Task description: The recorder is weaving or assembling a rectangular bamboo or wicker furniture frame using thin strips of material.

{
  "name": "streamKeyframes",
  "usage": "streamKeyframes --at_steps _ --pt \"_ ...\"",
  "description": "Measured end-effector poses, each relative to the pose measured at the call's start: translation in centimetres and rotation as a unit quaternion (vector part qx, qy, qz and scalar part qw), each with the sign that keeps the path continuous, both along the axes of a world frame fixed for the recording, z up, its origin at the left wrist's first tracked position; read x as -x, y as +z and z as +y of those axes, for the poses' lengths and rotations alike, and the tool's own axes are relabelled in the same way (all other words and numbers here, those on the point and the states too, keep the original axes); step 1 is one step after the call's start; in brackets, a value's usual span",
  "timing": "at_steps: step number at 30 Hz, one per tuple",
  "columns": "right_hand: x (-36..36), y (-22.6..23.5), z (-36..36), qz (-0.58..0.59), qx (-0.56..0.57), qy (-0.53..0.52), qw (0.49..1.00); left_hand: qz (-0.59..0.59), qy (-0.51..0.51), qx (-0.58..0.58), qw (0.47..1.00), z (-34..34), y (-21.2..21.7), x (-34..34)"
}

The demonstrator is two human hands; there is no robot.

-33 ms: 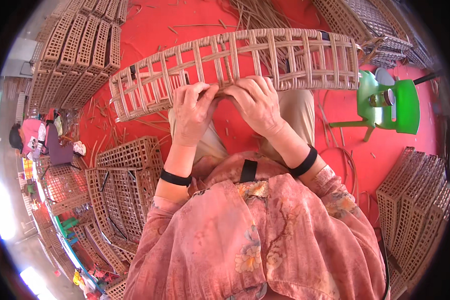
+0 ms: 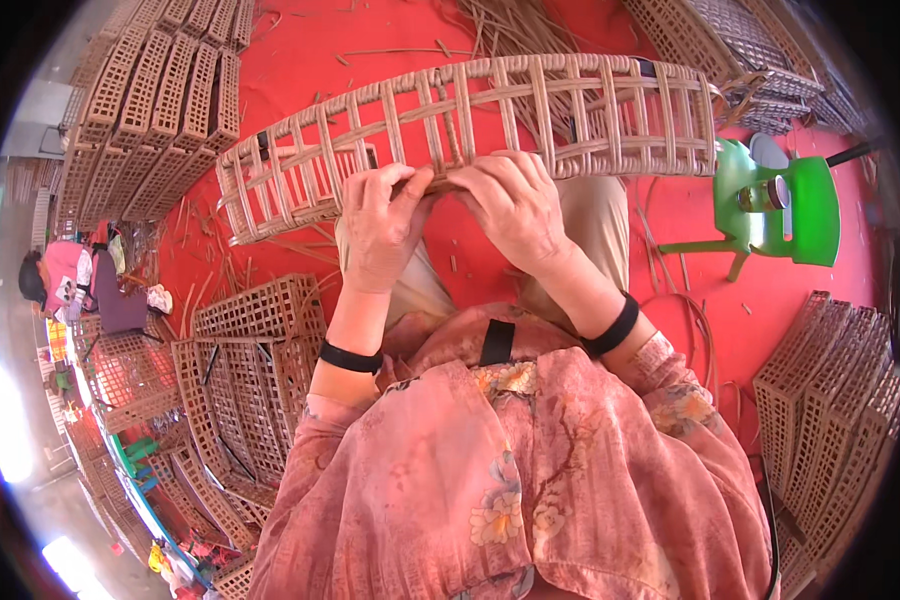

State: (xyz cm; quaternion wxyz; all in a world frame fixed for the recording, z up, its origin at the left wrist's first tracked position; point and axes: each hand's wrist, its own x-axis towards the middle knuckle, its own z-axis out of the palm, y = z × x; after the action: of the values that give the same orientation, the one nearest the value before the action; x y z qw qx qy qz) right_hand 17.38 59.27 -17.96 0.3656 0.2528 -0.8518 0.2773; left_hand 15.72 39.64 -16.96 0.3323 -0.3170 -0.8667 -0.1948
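Both grips pinch the near rail of a long woven cane frame [image 2: 490, 125] that lies across the person's knees above the red floor [image 2: 300, 60]. The left hand [image 2: 382, 222] and right hand [image 2: 515, 205] meet at its middle, fingers curled over a thin strip, thumbs close together. Judging from this, the strip could snap or slip loose if pulled too hard. Both wrists bend downward, forearms rising from the lower edge. A green stool [image 2: 770, 205] stands at the floor's right side.
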Motion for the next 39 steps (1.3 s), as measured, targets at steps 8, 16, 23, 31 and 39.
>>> streamKeyframes --at_steps 8,16,23,31,39 --pt "-1.1 3.8 7.9 -0.088 -0.118 -0.103 0.984 -0.066 -0.010 0.034 0.997 4.4 3.1 -0.1" --pt "-0.3 2.6 8.4 -0.037 -0.134 -0.057 0.989 -0.056 -0.003 -0.029 0.998 8.8 1.5 -0.6" --pt "-1.8 1.0 7.2 -0.018 -0.105 -0.112 0.988 -0.030 -0.057 -0.029 0.998 8.5 0.3 -0.6" --pt "-2.5 1.7 9.5 0.002 -0.048 -0.103 0.993 0.001 -0.043 0.024 0.999 8.0 1.3 -0.7" --pt "-2.3 3.5 16.2 -0.055 -0.135 -0.137 0.980 -0.046 -0.097 0.031 0.994 14.2 2.0 -0.2"
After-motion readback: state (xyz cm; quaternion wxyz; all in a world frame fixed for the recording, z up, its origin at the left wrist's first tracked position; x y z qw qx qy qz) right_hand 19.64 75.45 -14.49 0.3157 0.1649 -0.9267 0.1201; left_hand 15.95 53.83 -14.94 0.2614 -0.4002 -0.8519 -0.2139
